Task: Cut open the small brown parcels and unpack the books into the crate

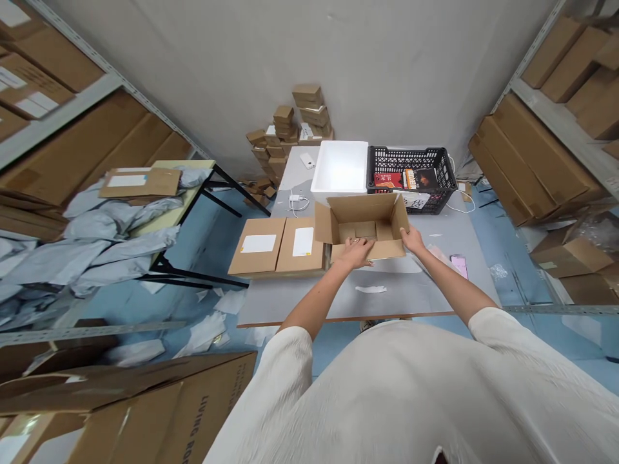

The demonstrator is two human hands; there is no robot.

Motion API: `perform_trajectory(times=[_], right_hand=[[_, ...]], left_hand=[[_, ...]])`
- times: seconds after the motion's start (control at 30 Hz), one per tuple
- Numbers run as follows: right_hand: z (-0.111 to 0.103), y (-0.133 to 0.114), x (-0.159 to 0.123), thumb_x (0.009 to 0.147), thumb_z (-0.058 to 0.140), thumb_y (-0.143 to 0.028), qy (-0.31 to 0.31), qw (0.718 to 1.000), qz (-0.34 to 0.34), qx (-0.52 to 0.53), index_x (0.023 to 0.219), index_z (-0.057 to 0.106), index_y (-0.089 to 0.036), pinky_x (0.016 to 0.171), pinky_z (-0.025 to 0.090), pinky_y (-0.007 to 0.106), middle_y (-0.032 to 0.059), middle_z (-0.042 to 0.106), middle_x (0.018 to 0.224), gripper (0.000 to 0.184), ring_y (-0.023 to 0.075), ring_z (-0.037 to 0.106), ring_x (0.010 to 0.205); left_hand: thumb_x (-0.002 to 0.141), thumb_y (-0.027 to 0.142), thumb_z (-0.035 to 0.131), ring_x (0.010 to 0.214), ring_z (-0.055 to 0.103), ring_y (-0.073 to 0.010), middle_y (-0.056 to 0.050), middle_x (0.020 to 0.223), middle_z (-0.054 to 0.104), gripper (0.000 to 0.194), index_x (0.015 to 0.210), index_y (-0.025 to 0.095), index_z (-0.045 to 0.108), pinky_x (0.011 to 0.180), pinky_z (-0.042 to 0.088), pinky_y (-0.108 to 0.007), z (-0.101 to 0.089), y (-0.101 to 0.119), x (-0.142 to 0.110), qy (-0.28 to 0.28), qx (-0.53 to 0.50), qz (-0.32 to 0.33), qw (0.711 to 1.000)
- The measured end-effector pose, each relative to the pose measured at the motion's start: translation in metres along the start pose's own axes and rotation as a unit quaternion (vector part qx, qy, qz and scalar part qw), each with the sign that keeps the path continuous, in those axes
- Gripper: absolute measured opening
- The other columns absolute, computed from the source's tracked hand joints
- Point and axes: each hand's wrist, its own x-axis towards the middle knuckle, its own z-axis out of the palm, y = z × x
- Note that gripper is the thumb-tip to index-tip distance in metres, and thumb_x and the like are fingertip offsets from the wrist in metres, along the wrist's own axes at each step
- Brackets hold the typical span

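Note:
An open cardboard box stands on the grey table in front of me, its flaps raised or folded outward. My left hand reaches over the front edge, fingers toward the inside and thumb on the near flap, gripping the cardboard. At the right front corner, my right hand is closed on the right flap. Inside the box I see only bare cardboard; the left hand hides part of the front wall. Left of it lie two closed cardboard boxes with white labels.
Behind the box are a white foam bin and a black plastic crate with several books. A pink phone and a paper strip lie on the table. Grey parcels fill a left side table; box-laden shelves flank both sides.

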Motion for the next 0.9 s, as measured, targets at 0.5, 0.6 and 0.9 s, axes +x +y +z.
perform_trajectory(times=[0.5, 0.6, 0.9], right_hand=[[0.0, 0.018, -0.007, 0.107, 0.047, -0.059, 0.042, 0.977, -0.209, -0.029, 0.174, 0.033, -0.017, 0.137, 0.027, 0.062, 0.0216, 0.032, 0.179, 0.08, 0.0372, 0.03, 0.166], [-0.015, 0.033, -0.009, 0.11, 0.04, -0.059, 0.072, 0.976, -0.207, -0.009, 0.171, 0.038, -0.017, 0.135, 0.031, 0.06, 0.022, 0.038, 0.175, 0.074, 0.0352, 0.035, 0.164], [-0.065, 0.134, -0.03, 0.106, 0.048, -0.04, 0.032, 0.989, -0.115, -0.085, 0.158, 0.057, -0.02, 0.127, 0.043, 0.056, 0.0193, 0.056, 0.159, 0.057, 0.035, 0.053, 0.148]], left_hand=[[0.091, 0.048, 0.085, 0.153, 0.046, -0.0399, -0.013, 0.164, 0.054, 0.078, 0.161, 0.033, 0.054, 0.129, 0.027, -0.056, 0.002, 0.013, -0.01, 0.08, -0.076, 0.039, 0.993], [0.093, 0.049, 0.08, 0.153, 0.046, -0.0385, -0.013, 0.162, 0.056, 0.076, 0.162, 0.031, 0.054, 0.131, 0.025, -0.056, -0.002, 0.032, -0.011, 0.09, -0.103, 0.07, 0.988], [0.107, 0.041, 0.059, 0.15, 0.051, -0.0327, -0.01, 0.161, 0.061, 0.052, 0.158, 0.029, 0.061, 0.13, 0.031, -0.052, 0.001, 0.114, 0.014, 0.095, -0.154, 0.177, 0.967]])
